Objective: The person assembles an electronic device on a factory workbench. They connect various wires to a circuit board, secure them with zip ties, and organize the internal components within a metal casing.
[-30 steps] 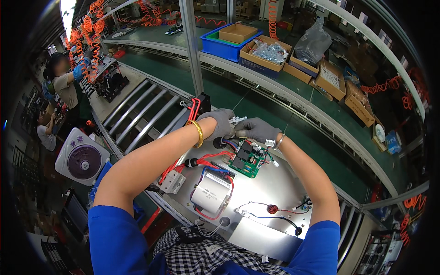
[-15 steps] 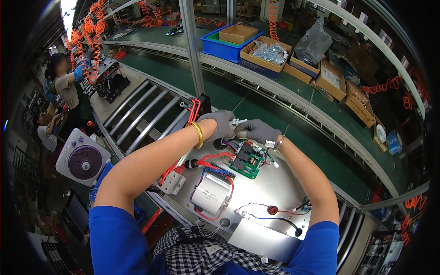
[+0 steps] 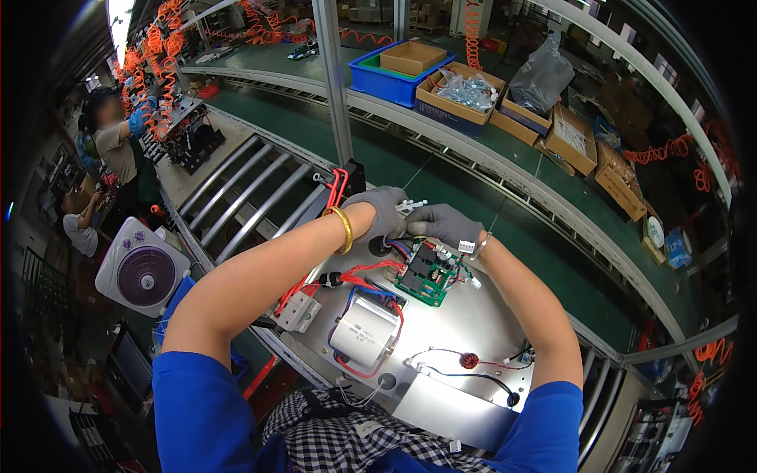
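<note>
My left hand (image 3: 382, 211), in a grey glove, is closed around several small white plastic pieces (image 3: 410, 206) whose ends stick out past the fingers. Right beside it, my right hand (image 3: 446, 224), also gloved, has its fingertips pinched together; what lies between them is hidden. A white plug connector (image 3: 466, 247) shows by the right wrist. Just below the hands a green circuit board (image 3: 426, 274) with black parts and wires sits on a shiny metal plate (image 3: 449, 331). Nearer me on this plate stands a white cylindrical capacitor (image 3: 363, 331), with red and blue wires around it.
A pale terminal block (image 3: 297, 312) with red wires is at the plate's left. Roller conveyor (image 3: 251, 189) runs on both sides. Across from me, a green shelf holds a blue bin (image 3: 382, 83) and cardboard boxes (image 3: 461, 94). Left stand a fan (image 3: 143, 272) and two people.
My hands stay nearly in place, with the white pieces tilting slightly in the left one. In the background, the lower person at the left has raised an arm.
</note>
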Demonstrator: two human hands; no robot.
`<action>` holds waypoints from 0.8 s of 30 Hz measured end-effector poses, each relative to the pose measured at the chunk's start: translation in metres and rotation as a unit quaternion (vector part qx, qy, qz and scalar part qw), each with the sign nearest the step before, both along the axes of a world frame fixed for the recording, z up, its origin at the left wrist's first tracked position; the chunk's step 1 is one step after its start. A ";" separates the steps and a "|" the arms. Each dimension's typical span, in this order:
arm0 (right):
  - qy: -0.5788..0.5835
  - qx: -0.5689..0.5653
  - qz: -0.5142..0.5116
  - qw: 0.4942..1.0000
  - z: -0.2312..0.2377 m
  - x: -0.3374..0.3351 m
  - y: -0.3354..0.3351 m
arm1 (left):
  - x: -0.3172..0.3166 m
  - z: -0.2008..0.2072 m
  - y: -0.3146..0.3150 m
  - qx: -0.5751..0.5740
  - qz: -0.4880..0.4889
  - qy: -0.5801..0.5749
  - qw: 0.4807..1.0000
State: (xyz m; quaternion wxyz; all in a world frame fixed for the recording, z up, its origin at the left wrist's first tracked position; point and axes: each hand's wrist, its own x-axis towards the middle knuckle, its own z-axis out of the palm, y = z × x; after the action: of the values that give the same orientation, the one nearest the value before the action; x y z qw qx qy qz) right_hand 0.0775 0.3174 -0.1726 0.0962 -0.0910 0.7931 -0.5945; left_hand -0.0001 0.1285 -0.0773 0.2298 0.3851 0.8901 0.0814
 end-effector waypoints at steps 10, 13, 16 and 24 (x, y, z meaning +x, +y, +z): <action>-0.010 0.021 -0.015 1.000 -0.002 0.001 0.000 | 0.002 0.008 0.000 -0.020 -0.012 -0.030 0.999; -0.009 0.022 -0.004 1.000 -0.004 -0.002 0.004 | 0.002 0.007 0.000 -0.019 -0.012 -0.021 1.000; -0.027 0.027 -0.002 0.999 -0.001 -0.002 0.002 | 0.001 0.003 0.000 -0.017 -0.015 -0.002 1.000; -0.044 0.000 -0.014 0.999 0.009 0.000 -0.007 | -0.001 0.001 0.002 -0.028 0.000 -0.014 1.000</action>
State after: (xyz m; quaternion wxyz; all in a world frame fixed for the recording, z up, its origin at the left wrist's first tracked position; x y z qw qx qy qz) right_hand 0.0771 0.3099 -0.1637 0.1230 -0.0539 0.7890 -0.5996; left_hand -0.0007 0.1301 -0.0759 0.2531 0.3769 0.8888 0.0621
